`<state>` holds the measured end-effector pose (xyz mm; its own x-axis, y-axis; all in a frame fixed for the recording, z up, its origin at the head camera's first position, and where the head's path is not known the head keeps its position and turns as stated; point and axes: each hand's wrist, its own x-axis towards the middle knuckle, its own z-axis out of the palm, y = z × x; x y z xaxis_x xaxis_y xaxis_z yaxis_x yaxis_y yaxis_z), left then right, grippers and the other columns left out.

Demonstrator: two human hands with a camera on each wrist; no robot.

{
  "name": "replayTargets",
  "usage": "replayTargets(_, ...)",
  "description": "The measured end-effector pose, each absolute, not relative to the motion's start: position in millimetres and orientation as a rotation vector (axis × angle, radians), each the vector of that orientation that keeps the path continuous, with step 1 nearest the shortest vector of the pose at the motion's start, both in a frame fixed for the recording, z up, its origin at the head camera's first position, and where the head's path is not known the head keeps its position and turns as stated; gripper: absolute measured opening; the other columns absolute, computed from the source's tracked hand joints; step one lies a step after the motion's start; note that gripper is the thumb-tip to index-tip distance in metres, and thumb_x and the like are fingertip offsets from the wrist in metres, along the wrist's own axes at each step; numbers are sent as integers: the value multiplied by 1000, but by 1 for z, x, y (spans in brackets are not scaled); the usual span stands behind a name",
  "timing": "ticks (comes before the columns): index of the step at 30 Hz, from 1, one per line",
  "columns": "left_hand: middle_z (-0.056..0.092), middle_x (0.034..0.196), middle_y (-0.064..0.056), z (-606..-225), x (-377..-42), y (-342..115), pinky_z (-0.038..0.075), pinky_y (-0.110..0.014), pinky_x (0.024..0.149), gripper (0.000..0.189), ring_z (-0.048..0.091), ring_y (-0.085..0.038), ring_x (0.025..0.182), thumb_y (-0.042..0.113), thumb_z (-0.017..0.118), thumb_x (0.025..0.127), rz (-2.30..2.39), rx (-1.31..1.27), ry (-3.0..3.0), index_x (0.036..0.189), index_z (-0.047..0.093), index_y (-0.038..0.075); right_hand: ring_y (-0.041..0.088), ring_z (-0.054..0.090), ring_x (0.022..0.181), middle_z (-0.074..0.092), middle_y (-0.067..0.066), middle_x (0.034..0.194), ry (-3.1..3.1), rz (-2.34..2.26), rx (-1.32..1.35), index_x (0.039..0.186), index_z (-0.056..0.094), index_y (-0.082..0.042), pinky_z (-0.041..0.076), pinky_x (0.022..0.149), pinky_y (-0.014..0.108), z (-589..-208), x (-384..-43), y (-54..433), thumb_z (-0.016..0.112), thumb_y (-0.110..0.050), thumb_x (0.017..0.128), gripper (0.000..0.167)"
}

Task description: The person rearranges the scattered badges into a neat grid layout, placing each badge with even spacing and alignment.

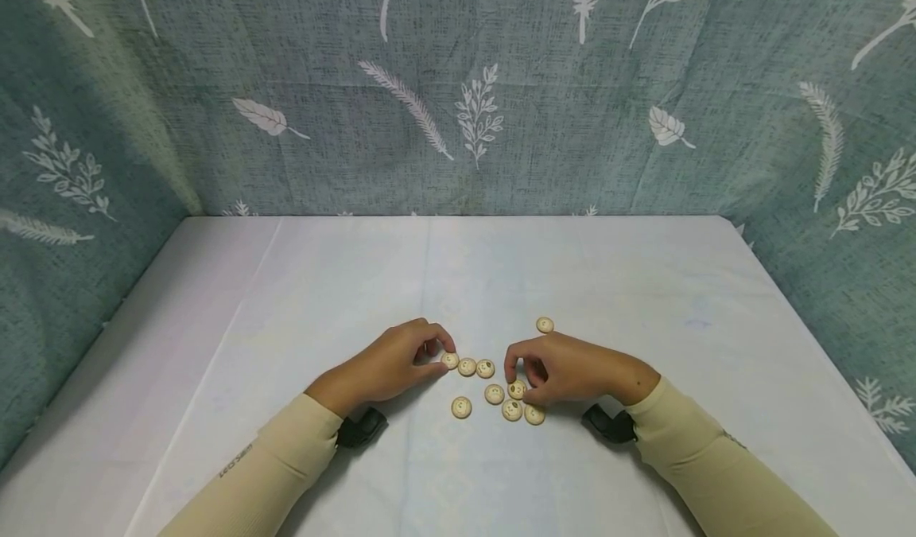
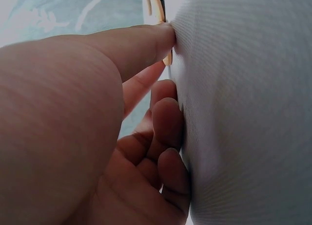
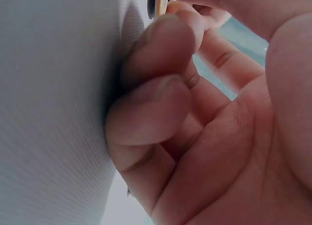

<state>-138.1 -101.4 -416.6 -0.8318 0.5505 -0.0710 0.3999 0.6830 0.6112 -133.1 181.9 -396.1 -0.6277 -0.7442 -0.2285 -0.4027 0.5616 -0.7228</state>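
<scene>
Several small round wooden discs with printed dark marks lie on the white table. My left hand (image 1: 404, 362) pinches the left-end disc (image 1: 450, 360) of a short row between thumb and index finger. Touching it to the right are a second disc (image 1: 467, 367) and a third disc (image 1: 485, 368). My right hand (image 1: 568, 368) has thumb and index finger at either side of a marked disc (image 1: 517, 390), pinching it at the table. Beside that are a plain-looking disc (image 1: 494, 394), a lower disc (image 1: 511, 410) and another (image 1: 534, 414). Fingers hide most of the discs in both wrist views.
One disc (image 1: 461, 407) lies apart, nearer the front, and another disc (image 1: 545, 324) lies behind my right hand. The white-covered table (image 1: 343, 274) meets a green leaf-patterned curtain (image 1: 322, 163) at its back and sides. Each wrist carries a black camera (image 1: 362, 428).
</scene>
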Motion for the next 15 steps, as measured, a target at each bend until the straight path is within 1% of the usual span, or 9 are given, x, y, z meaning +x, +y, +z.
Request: replayTargets(15, 55, 89, 5, -415, -138, -102, 45, -24, 73, 19, 50, -10, 80, 20, 76, 90, 890, 767, 2636, 106, 66, 22, 1, 47, 57, 52, -10, 66, 2321, -838, -909, 96, 65, -19, 41, 55, 19, -398, -132, 181, 75, -6, 83, 21)
